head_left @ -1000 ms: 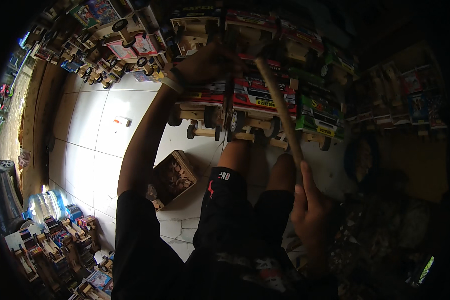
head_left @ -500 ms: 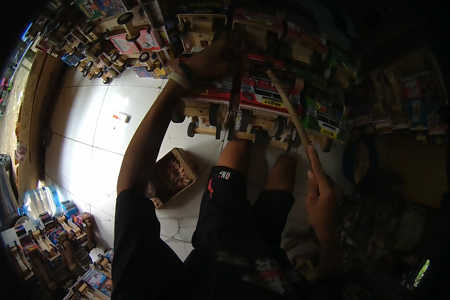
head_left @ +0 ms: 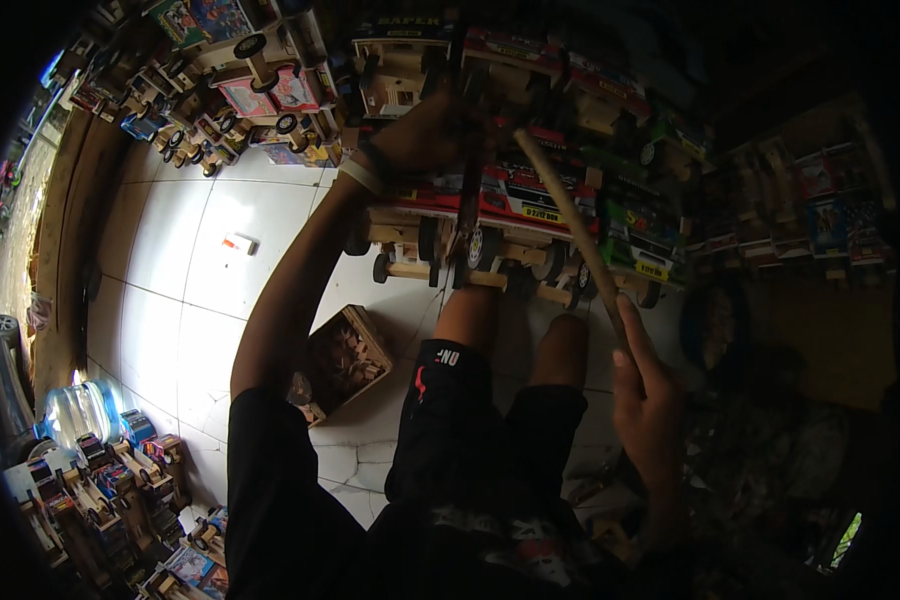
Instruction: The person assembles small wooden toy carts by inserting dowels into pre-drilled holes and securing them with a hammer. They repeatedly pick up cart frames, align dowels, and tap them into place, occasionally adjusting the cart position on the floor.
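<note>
My right hand (head_left: 645,395) is closed round the lower end of a long, pale wooden stick (head_left: 570,215), index finger laid along it. The stick slants up and left across the fronts of the toy trucks. Among those trucks, my left hand (head_left: 430,130) is curled in deep shadow, with a light band at its wrist; what it grips is hidden. Below it runs a dark upright strip (head_left: 464,225). A red wooden toy truck (head_left: 540,195) with black wheels faces me, beside a green toy truck (head_left: 645,235). Both are just beyond my knees.
An open wooden box (head_left: 355,360) of small wood pieces sits on white floor tiles (head_left: 170,310) left of my legs. Finished-looking toy vehicles crowd the upper left (head_left: 260,90) and lower left (head_left: 120,480). A dark round basin (head_left: 715,325) stands right.
The stick's upper tip has shifted slightly left and up, nearer my left hand. My right hand still grips it; the left hand stays among the trucks. The view has shifted a little.
</note>
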